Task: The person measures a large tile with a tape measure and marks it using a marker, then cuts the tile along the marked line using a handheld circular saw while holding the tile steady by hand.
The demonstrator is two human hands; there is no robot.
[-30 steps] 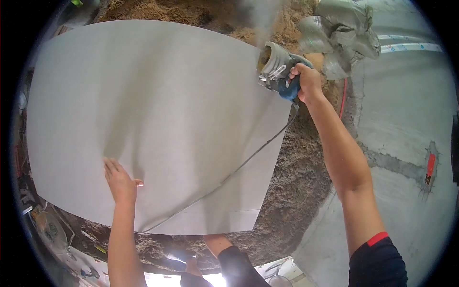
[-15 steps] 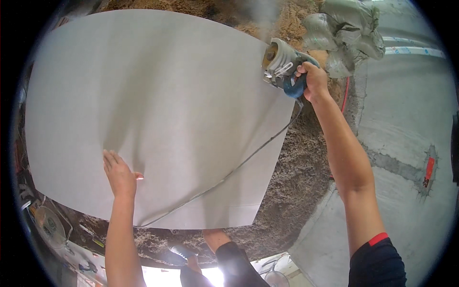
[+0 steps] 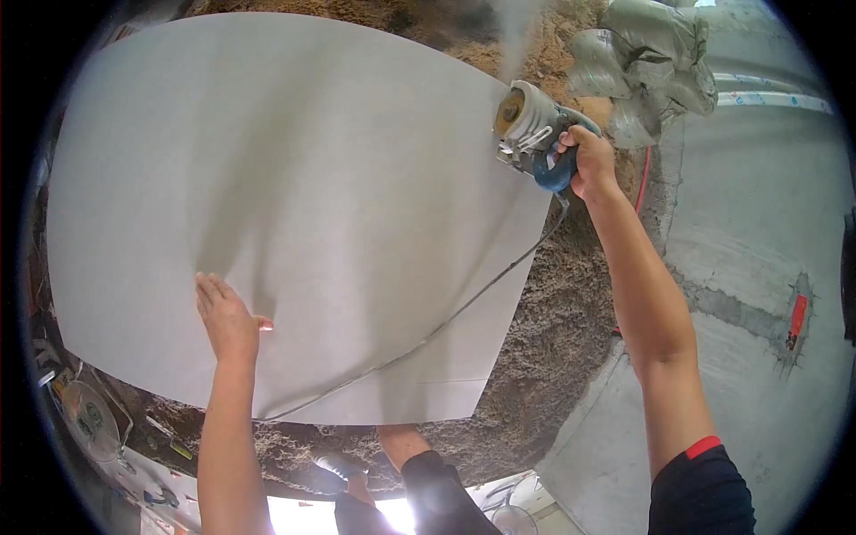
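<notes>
Now we grip cutter (image 3: 535, 134) in right hand (image 3: 588, 165), upper right | left hand (image 3: 227, 316) flat, fingers spread on tile (image 3: 294, 205) | risk: cord (image 3: 428, 334) across tile snags, blade wanders.

Ground here is mostly a rough bed of brownish sandy mortar (image 3: 553, 357), with smooth grey concrete floor (image 3: 758, 250) off to one side and a pale stripe (image 3: 776, 100) painted across it. A pile of dusty grey sacks (image 3: 646, 62) sits at the far edge. Looks like bright daylight, strong glare at the bottom.
</notes>
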